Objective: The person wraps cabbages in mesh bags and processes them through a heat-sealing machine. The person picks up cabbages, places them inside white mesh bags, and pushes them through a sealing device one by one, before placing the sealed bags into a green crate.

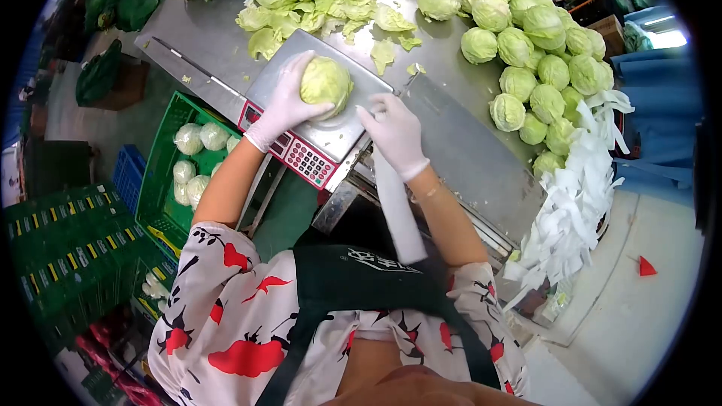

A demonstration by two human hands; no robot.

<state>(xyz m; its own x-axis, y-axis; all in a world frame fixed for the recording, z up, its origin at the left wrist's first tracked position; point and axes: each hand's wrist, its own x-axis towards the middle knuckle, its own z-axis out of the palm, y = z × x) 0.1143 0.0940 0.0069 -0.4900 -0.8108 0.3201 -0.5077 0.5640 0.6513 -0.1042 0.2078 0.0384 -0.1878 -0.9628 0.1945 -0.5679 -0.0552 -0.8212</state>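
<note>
My left hand (pixel 288 101), in a white glove, is wrapped round the left side of a pale green cabbage (pixel 326 89) over the metal plate of a red-framed scale (pixel 353 116). At the plate's right edge is my gloved right hand (pixel 392 131), its fingers bent and drawn together. A long white strip (pixel 397 210) hangs down below that hand, near its palm. Whether the fingers pinch the strip's upper end is hard to see.
Many cabbages (pixel 545 26) are heaped at the right of the metal table (pixel 444 90). Loose leaves (pixel 301 4) lie behind the scale. White strips (pixel 564 210) hang at the right edge. A green crate (pixel 162 173) with wrapped cabbages stands at the left.
</note>
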